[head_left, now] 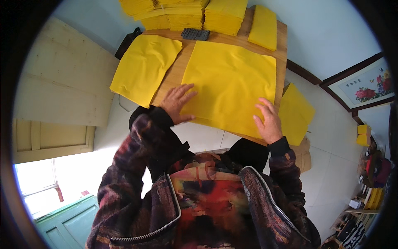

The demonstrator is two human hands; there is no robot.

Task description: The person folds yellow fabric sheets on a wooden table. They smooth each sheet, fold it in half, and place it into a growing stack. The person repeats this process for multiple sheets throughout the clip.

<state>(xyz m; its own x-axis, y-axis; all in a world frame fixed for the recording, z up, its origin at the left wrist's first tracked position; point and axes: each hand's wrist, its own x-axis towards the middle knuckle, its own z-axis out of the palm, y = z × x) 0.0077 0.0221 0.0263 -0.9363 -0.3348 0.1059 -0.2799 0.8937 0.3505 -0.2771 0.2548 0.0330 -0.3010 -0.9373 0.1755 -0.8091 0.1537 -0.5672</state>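
Note:
A large square yellow sheet (pixel 230 85), cloth-like and slightly rippled, lies flat on the wooden table (pixel 176 74). My left hand (pixel 178 101) is at its near left corner, fingers spread and a little blurred. Over the sheet's right edge is my right hand (pixel 268 120), its fingers apart and bent a little. Neither hand grips anything; whether the fingertips press on the sheet I cannot tell. Left of the sheet, a smaller yellow piece (pixel 145 68) with creases lies partly over the table's left edge.
Behind the sheet sit a dark grey textured block (pixel 195 34) and tall stacks of folded yellow pieces (pixel 224 16). A low yellow stack (pixel 264 28) is at the far right corner. More yellow sheets (pixel 295 114) lie beside the table, below its right edge. A framed flower picture (pixel 365 85) stands at right.

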